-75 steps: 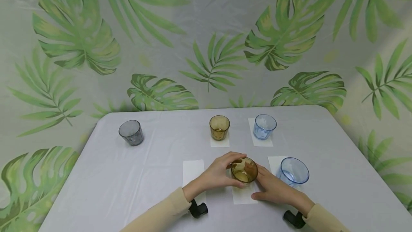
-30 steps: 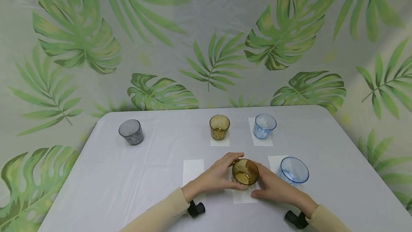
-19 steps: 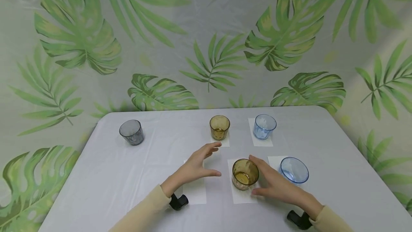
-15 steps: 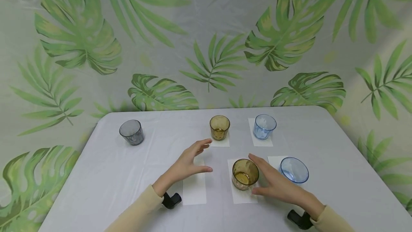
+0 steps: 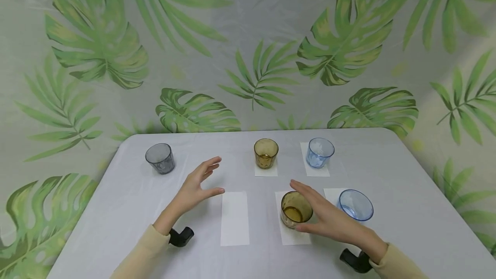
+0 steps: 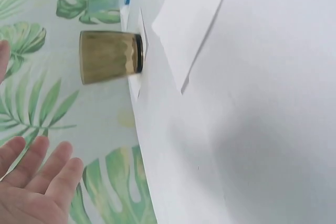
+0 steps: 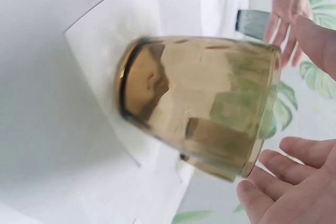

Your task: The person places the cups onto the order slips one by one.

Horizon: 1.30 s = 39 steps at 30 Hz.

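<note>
In the head view, my left hand (image 5: pixel 193 190) is raised over the left half of the table, fingers spread and holding nothing. A smoky grey glass (image 5: pixel 162 160) stands just beyond it to the left. My right hand (image 5: pixel 331 218) hovers by the near amber glass (image 5: pixel 288 216), fingers extended and thumb apart. That glass stands upright on a white paper strip (image 5: pixel 296 238). In the right wrist view, the right fingers lie loosely beside the rim of the amber glass (image 7: pixel 199 93), not wrapped round it. The left wrist view shows the left fingers (image 6: pixel 63 177) extended.
At the back stand another amber glass (image 5: pixel 265 156) and a blue glass (image 5: pixel 319 154), each on white paper. A second blue glass (image 5: pixel 355 206) is right of the right hand. A bare paper strip (image 5: pixel 234 218) lies between the hands. A leaf-patterned cloth (image 5: pixel 255 55) hangs behind.
Both hands were round the near amber glass. The left hand has let go and moved left toward the grey glass; the right hand has loosened and lifted slightly. The glass stays on its strip.
</note>
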Available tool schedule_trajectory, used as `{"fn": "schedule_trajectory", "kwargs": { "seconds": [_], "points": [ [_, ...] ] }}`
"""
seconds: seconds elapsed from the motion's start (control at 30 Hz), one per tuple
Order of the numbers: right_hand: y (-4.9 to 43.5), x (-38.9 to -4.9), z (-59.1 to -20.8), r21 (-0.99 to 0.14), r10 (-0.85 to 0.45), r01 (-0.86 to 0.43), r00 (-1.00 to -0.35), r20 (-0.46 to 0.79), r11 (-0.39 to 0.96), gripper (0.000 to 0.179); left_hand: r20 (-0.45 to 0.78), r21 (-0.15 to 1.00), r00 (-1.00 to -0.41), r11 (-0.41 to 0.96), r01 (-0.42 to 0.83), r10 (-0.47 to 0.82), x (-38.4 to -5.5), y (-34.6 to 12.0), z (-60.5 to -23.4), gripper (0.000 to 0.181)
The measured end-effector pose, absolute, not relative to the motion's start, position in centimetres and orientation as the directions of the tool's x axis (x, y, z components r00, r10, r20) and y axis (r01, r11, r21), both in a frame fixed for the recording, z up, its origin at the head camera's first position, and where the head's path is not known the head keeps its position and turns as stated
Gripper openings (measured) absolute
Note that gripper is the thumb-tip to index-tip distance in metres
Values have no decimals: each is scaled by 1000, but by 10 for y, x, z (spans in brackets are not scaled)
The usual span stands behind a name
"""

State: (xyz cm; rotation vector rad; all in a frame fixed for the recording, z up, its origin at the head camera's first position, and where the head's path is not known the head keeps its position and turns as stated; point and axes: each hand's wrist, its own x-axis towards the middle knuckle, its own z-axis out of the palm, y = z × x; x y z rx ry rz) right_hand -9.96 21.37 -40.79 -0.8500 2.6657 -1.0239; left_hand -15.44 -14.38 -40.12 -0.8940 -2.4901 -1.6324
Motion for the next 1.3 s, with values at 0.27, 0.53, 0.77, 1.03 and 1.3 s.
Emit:
{"fn": "schedule_trajectory", "kwargs": {
  "seconds": [0.27,0.53,0.77,1.03,1.3],
  "points": [
    [199,-103,-406,-669,-586,-448,-810,24,593,89,318,826,-865,333,454,388,-155,-168,-399,76],
    [182,-104,-406,-681,-617,-457,-787,11,572,89,357,814,-885,365,452,298,-164,-199,-409,76],
    [167,-104,-406,-641,-656,-532,-753,58,553,84,387,767,-900,472,435,201,-165,-225,-403,76],
    [151,-105,-407,-668,-677,-529,-734,50,524,85,423,751,-896,501,429,133,-167,-253,-396,76],
    [137,-106,-411,-673,-694,-529,-719,31,518,83,419,745,-903,535,398,89,-175,-280,-407,77]
  ]
}}
